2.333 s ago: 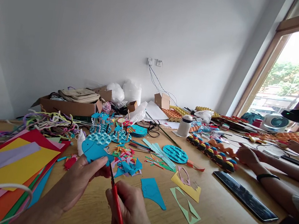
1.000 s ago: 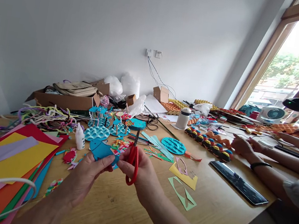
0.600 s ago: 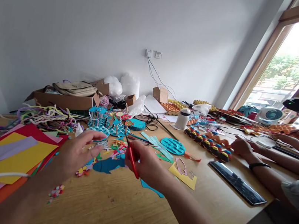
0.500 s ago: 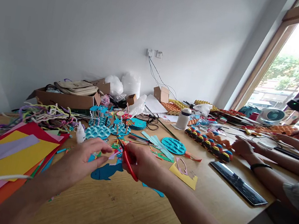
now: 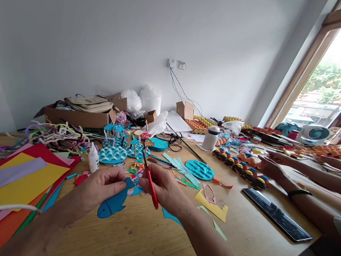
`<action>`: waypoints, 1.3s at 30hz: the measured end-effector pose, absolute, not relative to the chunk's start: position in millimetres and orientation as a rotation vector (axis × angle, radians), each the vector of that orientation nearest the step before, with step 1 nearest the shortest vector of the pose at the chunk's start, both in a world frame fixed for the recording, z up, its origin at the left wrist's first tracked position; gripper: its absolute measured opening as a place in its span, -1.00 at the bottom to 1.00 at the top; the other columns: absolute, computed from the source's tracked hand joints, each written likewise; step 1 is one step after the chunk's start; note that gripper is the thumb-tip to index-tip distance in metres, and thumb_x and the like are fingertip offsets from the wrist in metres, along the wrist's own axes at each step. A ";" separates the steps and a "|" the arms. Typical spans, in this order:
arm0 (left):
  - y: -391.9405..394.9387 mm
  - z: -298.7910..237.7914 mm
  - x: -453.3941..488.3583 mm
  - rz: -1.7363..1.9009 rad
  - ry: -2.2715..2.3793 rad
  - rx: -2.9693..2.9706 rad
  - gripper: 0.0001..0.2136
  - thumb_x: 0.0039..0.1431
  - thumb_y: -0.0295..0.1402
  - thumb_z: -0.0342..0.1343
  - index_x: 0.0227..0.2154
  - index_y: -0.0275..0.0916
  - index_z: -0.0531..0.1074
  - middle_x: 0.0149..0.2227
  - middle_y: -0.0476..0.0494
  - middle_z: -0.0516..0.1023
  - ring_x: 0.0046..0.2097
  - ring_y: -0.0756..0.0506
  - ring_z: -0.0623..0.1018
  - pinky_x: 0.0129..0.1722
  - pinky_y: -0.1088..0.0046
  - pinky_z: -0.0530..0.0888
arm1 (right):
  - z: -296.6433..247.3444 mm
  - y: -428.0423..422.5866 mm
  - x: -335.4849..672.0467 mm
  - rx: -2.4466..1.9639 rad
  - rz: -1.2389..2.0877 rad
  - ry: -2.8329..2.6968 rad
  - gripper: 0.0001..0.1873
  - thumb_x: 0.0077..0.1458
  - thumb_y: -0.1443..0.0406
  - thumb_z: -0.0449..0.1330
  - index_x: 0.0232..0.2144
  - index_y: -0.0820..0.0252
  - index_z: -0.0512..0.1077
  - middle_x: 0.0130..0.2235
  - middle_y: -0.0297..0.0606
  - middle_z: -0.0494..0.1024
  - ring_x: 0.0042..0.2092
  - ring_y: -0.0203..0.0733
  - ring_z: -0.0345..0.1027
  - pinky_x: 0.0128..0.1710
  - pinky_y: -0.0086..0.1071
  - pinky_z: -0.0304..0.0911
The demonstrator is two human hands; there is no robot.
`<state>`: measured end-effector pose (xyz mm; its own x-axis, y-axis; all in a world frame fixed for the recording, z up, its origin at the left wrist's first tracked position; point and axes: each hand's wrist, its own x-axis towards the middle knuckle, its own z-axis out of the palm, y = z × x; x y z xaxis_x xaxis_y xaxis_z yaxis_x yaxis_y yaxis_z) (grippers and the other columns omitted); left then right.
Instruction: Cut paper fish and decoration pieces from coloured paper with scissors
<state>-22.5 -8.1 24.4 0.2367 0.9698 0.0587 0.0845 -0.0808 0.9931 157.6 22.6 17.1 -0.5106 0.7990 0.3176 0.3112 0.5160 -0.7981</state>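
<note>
My left hand (image 5: 99,190) pinches a blue paper fish (image 5: 112,205) by its tail end, holding it just above the wooden table (image 5: 153,245). My right hand (image 5: 164,189) is closed round the red-handled scissors (image 5: 150,178), whose blades point up and away toward the far side. The two hands are close together, almost touching at the fish's tail. Coloured paper scraps (image 5: 138,174) lie just beyond them.
A stack of coloured paper sheets (image 5: 5,182) lies at the left, with a white glue bottle (image 5: 93,158) beside it. Blue wave discs (image 5: 199,169), pipe cleaners (image 5: 57,136) and a cardboard box (image 5: 77,118) stand further back. Another person's arms (image 5: 296,187) and a dark tablet (image 5: 276,214) are at the right.
The blue fish lay on the table half a second ago with my left hand over it. Now my left hand has picked it up and holds it next to my right hand.
</note>
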 end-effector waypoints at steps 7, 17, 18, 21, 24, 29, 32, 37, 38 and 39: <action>-13.6 24.8 -23.4 1.137 1.005 1.181 -0.90 -0.05 -0.32 0.16 -0.50 -0.21 0.37 -0.60 0.08 0.36 -0.59 0.08 0.29 -0.59 0.61 0.23 | -11.6 11.9 165.7 -0.952 1.226 -1.987 -0.69 0.06 0.15 0.00 -0.60 0.22 0.19 -0.64 -0.43 0.22 -0.59 -0.43 0.08 -0.62 -0.55 -0.01; -15.0 19.4 -23.5 1.104 0.891 1.192 -0.92 0.04 -0.34 0.08 -0.50 -0.20 0.36 -0.67 0.10 0.31 -0.64 0.09 0.23 -0.65 0.63 0.20 | -6.8 -1.4 162.2 -0.910 1.309 -1.976 -0.73 0.01 0.27 0.01 -0.67 0.22 0.14 -0.68 -0.45 0.21 -0.63 -0.45 0.07 -0.65 -0.58 -0.02; -15.3 19.3 -23.4 1.100 0.892 1.195 -0.92 0.05 -0.34 0.08 -0.50 -0.20 0.36 -0.67 0.10 0.31 -0.64 0.09 0.23 -0.65 0.63 0.19 | -6.3 -2.1 162.1 -0.911 1.310 -1.980 -0.73 0.01 0.27 0.01 -0.67 0.22 0.14 -0.68 -0.45 0.21 -0.63 -0.45 0.07 -0.65 -0.59 -0.02; -15.1 18.6 -23.9 1.106 0.908 1.188 -0.94 0.04 -0.35 0.08 -0.49 -0.19 0.36 -0.65 0.10 0.32 -0.62 0.09 0.25 -0.62 0.62 0.21 | -6.6 -3.6 161.7 -0.916 1.307 -1.984 -0.75 0.00 0.29 0.01 -0.66 0.22 0.15 -0.68 -0.44 0.21 -0.62 -0.46 0.07 -0.64 -0.59 0.00; -14.2 17.7 -25.0 1.105 0.929 1.182 -0.95 0.03 -0.35 0.10 -0.48 -0.18 0.37 -0.63 0.09 0.34 -0.61 0.08 0.27 -0.61 0.61 0.21 | -6.9 -4.7 161.5 -0.918 1.320 -1.977 -0.75 0.01 0.27 0.01 -0.65 0.22 0.16 -0.67 -0.44 0.22 -0.61 -0.45 0.09 -0.63 -0.59 0.01; -14.4 19.1 -24.1 1.114 0.967 1.179 -0.94 -0.01 -0.34 0.14 -0.49 -0.18 0.39 -0.63 0.09 0.33 -0.52 0.05 0.35 -0.56 0.61 0.23 | -3.0 -6.2 161.8 -0.884 1.421 -1.948 -0.70 0.03 0.19 0.00 -0.65 0.23 0.17 -0.68 -0.43 0.22 -0.63 -0.45 0.07 -0.66 -0.59 -0.02; -15.3 20.1 -22.0 1.104 0.979 1.157 -0.91 -0.06 -0.33 0.18 -0.51 -0.20 0.39 -0.63 0.08 0.34 -0.50 0.05 0.35 -0.54 0.62 0.25 | -1.7 -5.8 162.3 -0.867 1.493 -1.940 -0.67 0.03 0.15 0.01 -0.64 0.24 0.18 -0.69 -0.43 0.21 -0.65 -0.46 0.04 -0.68 -0.61 -0.03; -18.3 19.8 -16.9 1.122 0.959 1.125 -0.88 -0.09 -0.31 0.19 -0.50 -0.21 0.40 -0.65 0.11 0.30 -0.60 0.09 0.22 -0.63 0.62 0.18 | -6.8 -5.8 161.0 -0.891 1.484 -1.953 -0.67 0.05 0.16 0.03 -0.63 0.25 0.19 -0.67 -0.42 0.25 -0.66 -0.49 0.04 -0.69 -0.63 -0.03; -18.9 19.9 -15.7 1.137 0.959 1.128 -0.89 -0.09 -0.32 0.19 -0.50 -0.21 0.40 -0.66 0.12 0.29 -0.60 0.09 0.21 -0.64 0.62 0.16 | -8.5 -6.3 160.0 -0.898 1.484 -1.942 -0.68 0.05 0.16 0.02 -0.62 0.25 0.19 -0.68 -0.43 0.25 -0.67 -0.49 0.04 -0.70 -0.63 -0.03; -19.5 20.2 -14.6 1.146 0.960 1.136 -0.90 -0.09 -0.33 0.19 -0.50 -0.22 0.40 -0.66 0.12 0.29 -0.60 0.09 0.20 -0.64 0.62 0.15 | -10.3 -6.9 158.7 -0.900 1.481 -1.927 -0.68 0.05 0.16 0.02 -0.62 0.24 0.19 -0.68 -0.44 0.24 -0.67 -0.49 0.04 -0.70 -0.64 -0.04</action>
